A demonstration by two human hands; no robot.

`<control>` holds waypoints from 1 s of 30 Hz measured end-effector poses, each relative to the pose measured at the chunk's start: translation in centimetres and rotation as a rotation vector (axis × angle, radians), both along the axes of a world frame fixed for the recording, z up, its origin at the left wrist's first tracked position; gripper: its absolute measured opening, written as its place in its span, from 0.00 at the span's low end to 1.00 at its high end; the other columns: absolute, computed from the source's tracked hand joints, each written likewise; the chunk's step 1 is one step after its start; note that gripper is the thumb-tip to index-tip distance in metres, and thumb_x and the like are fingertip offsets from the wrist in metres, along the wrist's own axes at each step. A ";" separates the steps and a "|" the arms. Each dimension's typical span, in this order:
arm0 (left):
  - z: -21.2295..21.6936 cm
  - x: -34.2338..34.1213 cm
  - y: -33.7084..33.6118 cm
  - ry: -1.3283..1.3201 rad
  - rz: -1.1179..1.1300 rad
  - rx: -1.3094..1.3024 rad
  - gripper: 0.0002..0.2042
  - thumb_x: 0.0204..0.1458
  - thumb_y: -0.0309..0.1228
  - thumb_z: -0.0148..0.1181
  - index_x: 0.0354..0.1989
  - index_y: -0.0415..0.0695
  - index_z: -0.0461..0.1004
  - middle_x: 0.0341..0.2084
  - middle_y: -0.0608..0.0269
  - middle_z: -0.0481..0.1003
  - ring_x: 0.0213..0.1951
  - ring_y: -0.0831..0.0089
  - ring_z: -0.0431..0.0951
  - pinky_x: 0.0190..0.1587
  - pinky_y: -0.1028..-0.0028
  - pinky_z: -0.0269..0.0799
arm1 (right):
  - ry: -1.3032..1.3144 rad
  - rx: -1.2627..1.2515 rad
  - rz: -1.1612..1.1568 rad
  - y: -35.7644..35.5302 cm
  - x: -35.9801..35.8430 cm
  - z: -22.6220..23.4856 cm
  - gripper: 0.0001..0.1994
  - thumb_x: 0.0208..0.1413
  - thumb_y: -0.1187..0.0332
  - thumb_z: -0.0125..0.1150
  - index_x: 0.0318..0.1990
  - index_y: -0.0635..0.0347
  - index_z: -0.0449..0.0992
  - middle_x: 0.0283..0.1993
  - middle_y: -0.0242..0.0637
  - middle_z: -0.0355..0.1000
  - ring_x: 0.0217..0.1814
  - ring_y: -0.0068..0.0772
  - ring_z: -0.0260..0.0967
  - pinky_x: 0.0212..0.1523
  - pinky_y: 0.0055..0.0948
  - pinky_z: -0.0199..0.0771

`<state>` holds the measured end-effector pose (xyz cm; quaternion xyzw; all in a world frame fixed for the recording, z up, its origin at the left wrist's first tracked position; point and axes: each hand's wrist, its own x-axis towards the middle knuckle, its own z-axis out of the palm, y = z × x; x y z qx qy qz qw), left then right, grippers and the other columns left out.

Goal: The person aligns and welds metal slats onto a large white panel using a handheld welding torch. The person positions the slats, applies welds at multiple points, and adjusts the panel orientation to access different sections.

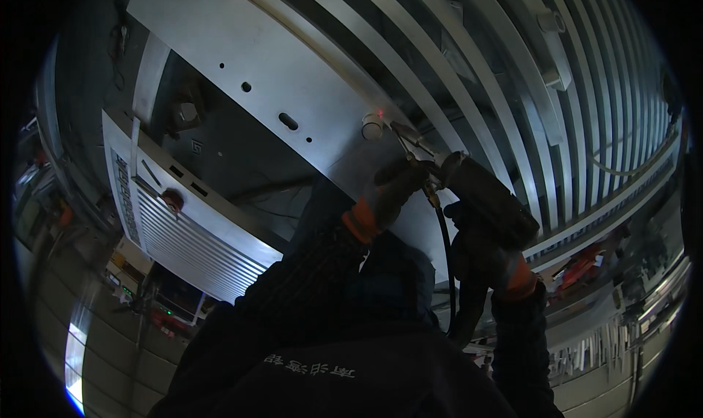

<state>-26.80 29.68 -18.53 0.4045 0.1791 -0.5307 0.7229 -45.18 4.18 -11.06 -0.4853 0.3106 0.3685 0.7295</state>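
A handheld laser welding gun (492,202) with a dark body and slim metal nozzle lies across my gloved hands. My right hand (476,255), in a dark glove with an orange cuff, is closed round its rear part. Farther forward, my left hand (392,191) grips the front near a brass fitting, where a black hose (445,249) runs down. A small red light spot shows by the nozzle tip, beside a short round metal tube (372,127). That tube stands on the edge of a flat metal panel (293,88) with several holes.
Long parallel metal slats (505,118) fill the far right. Another short tube (551,23) sits among them. A second slatted metal panel (198,231) lies at left, with a dark reddish round object (172,200) on it. Thin metal strips are stacked at lower right.
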 end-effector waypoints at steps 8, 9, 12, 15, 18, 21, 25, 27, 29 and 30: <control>1.9 0.6 -2.2 -0.681 -0.122 0.124 0.18 0.68 0.35 0.53 0.61 0.38 0.68 0.48 0.58 0.76 0.49 0.70 0.79 0.54 0.66 0.78 | -0.018 -0.102 0.043 -0.2 6.7 3.3 0.28 0.59 0.60 0.68 0.65 0.56 0.66 0.58 0.39 0.70 0.58 0.34 0.71 0.58 0.36 0.77; 2.2 0.8 -2.6 -0.484 -0.053 0.066 0.18 0.68 0.35 0.52 0.61 0.38 0.68 0.49 0.58 0.76 0.50 0.69 0.79 0.55 0.66 0.78 | 0.024 -0.047 -0.003 -0.5 6.8 3.5 0.29 0.58 0.60 0.68 0.65 0.55 0.66 0.59 0.39 0.69 0.58 0.34 0.71 0.59 0.36 0.76; 3.5 0.2 -2.6 0.300 0.267 -0.115 0.17 0.69 0.36 0.51 0.60 0.38 0.68 0.49 0.58 0.76 0.50 0.68 0.79 0.56 0.64 0.78 | -0.382 -0.096 0.038 1.2 7.9 4.0 0.31 0.57 0.62 0.69 0.67 0.54 0.64 0.60 0.41 0.71 0.61 0.36 0.71 0.62 0.36 0.74; 4.3 1.9 -3.5 -0.184 0.044 0.010 0.18 0.69 0.39 0.52 0.59 0.38 0.69 0.44 0.58 0.76 0.47 0.71 0.79 0.52 0.69 0.79 | -0.160 -0.025 -0.034 0.8 10.1 5.8 0.29 0.59 0.63 0.67 0.66 0.55 0.66 0.63 0.41 0.69 0.62 0.37 0.70 0.61 0.38 0.76; 4.0 1.4 -2.6 0.008 0.108 0.012 0.19 0.68 0.39 0.53 0.59 0.38 0.69 0.45 0.59 0.76 0.47 0.73 0.79 0.50 0.74 0.79 | -0.055 0.092 0.070 -0.3 12.2 7.1 0.25 0.61 0.62 0.65 0.64 0.56 0.69 0.61 0.39 0.71 0.60 0.34 0.71 0.55 0.38 0.79; 4.7 -0.1 -2.0 0.316 0.245 -0.076 0.18 0.69 0.40 0.51 0.57 0.39 0.70 0.44 0.61 0.76 0.43 0.75 0.79 0.47 0.76 0.78 | -0.087 -0.005 -0.051 1.6 12.0 7.8 0.22 0.63 0.65 0.63 0.62 0.57 0.70 0.53 0.39 0.74 0.50 0.32 0.76 0.50 0.36 0.80; 5.3 2.3 -2.5 0.218 0.173 -0.062 0.19 0.70 0.40 0.49 0.61 0.41 0.69 0.47 0.62 0.77 0.45 0.73 0.79 0.48 0.72 0.79 | 0.005 0.014 -0.059 1.6 13.5 8.8 0.22 0.63 0.63 0.64 0.62 0.58 0.70 0.50 0.39 0.75 0.45 0.30 0.77 0.47 0.33 0.81; 4.3 3.1 -2.4 0.198 0.142 -0.175 0.20 0.70 0.40 0.49 0.62 0.40 0.68 0.48 0.61 0.76 0.46 0.73 0.79 0.49 0.71 0.79 | -0.072 0.008 0.070 0.8 12.7 7.8 0.22 0.63 0.63 0.63 0.62 0.59 0.69 0.52 0.41 0.75 0.49 0.32 0.76 0.51 0.34 0.80; 5.8 1.4 -1.7 0.327 0.186 -0.080 0.20 0.70 0.39 0.50 0.63 0.40 0.67 0.49 0.60 0.76 0.47 0.71 0.79 0.50 0.72 0.79 | -0.221 -0.074 0.046 1.9 11.0 7.2 0.23 0.63 0.63 0.63 0.63 0.58 0.69 0.55 0.43 0.73 0.54 0.36 0.74 0.57 0.37 0.77; 6.5 0.7 -1.2 0.397 0.204 -0.035 0.20 0.69 0.38 0.51 0.64 0.40 0.67 0.49 0.59 0.76 0.47 0.70 0.79 0.51 0.73 0.78 | -0.257 -0.098 -0.076 3.1 10.6 7.6 0.24 0.63 0.63 0.63 0.63 0.58 0.68 0.57 0.43 0.72 0.57 0.37 0.74 0.59 0.38 0.76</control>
